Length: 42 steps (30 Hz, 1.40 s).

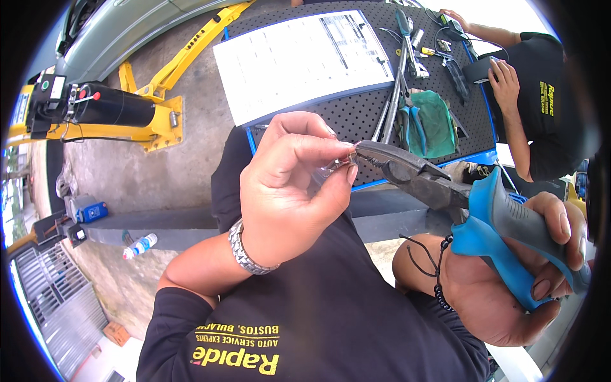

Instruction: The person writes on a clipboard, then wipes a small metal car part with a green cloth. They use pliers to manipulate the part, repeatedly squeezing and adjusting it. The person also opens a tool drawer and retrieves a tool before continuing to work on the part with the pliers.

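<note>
Combination pliers (439, 191) with blue and grey handles are in my right hand (496, 299), its fingers wrapped round the grips. Their dark jaws point left and meet the fingertips of my left hand (286, 184). Between thumb and fingers, that hand pinches a small shiny metal piece (336, 165), too small to name. The jaw tips touch or nearly touch this piece; I cannot tell how firmly they bite. Both hands are raised in front of my chest, above the near edge of a perforated table.
Printed sheets (299, 63) lie on the perforated table (468, 118). Beside them are a green cloth (436, 130), blue-handled pliers (417, 124) and several metal tools. A co-worker (534, 108) stands at the right. Left are a yellow lift (167, 124), a car (121, 32) and a bottle (141, 246).
</note>
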Motion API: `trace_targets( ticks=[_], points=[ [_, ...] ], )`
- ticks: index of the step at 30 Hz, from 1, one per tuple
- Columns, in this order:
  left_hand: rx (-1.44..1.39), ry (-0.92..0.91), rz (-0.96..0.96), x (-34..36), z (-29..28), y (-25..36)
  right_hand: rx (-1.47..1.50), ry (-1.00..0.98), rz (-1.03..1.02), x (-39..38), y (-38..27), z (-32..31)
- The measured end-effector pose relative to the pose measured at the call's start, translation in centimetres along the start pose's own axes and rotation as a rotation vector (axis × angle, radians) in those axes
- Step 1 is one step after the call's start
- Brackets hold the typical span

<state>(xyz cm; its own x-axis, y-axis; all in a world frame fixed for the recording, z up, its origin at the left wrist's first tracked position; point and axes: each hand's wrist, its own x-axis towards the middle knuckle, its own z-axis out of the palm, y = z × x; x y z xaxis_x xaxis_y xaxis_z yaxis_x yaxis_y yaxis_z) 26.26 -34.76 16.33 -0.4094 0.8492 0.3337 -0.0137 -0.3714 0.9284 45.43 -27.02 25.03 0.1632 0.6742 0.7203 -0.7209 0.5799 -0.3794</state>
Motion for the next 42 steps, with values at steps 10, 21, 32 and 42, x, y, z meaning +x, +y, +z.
trace_targets(
  ticks=[10, 21, 32, 42],
  points=[
    [0.035, 0.045, -0.039, 0.4, 1.2, 0.8, -0.052, 0.118, -0.235, -2.4, 2.0, 3.9],
    [0.446, 0.085, 0.28, 2.2, 1.1, 1.1, 0.029, -0.046, -0.049, -2.4, 1.4, 4.2],
    [0.473, 0.147, 0.427, 3.5, 1.8, 0.6, -0.025, -0.179, -0.17, -3.2, 1.0, 3.0],
    [0.438, 0.152, 0.48, 3.1, 2.6, 0.7, -0.002, -0.207, -0.173, -3.1, 0.1, 3.2]
  ],
)
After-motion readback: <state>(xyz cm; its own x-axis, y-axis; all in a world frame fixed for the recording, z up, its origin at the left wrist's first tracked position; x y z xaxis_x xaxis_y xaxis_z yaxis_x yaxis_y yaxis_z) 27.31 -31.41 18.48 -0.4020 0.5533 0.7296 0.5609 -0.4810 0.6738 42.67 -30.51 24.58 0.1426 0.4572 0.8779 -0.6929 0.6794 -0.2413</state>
